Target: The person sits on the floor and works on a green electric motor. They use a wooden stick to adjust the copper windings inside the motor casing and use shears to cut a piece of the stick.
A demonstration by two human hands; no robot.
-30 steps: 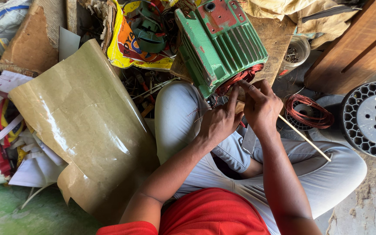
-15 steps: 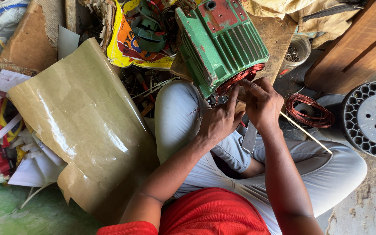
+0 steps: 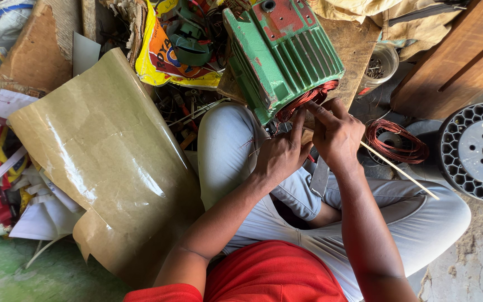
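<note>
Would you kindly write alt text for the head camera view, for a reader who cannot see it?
Both bare hands, left hand and right hand, work at the copper windings in the open end of a green motor housing by the seated person's knee. A creased brown sheet lies left, a copper wire coil right.

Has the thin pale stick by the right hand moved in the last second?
Cannot tell for sure. The thin pale stick lies from the right hand toward the grey plastic spool much as before; any shift is slight.
</note>
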